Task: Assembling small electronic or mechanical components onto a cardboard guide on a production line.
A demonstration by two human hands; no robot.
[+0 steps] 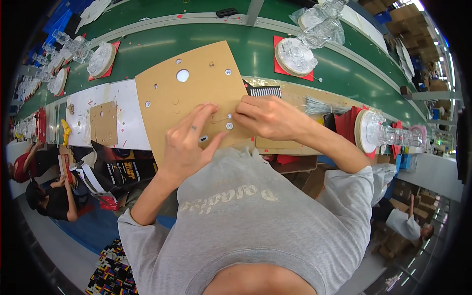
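A brown cardboard panel (191, 93) with punched holes and small round white fittings lies in front of me, tilted on the bench. My left hand (189, 140) rests on its near part, fingers stretched and thumb spread away from them. My right hand (265, 117) is closed in a pinch over the panel's right side. Beside its fingertips is a small white piece (229, 116), with a thin line running left from it toward my left fingertips. Whatever sits inside the right pinch is hidden by the fingers. A round white fitting (229, 126) lies just below, between both hands.
A bundle of thin pale wires (324, 105) and red sheets (346, 125) lie to the right. Clear plastic assemblies on round white bases (296, 56) stand along the green conveyor (196, 46). A smaller cardboard panel (103, 123) lies left. Other people work at both sides.
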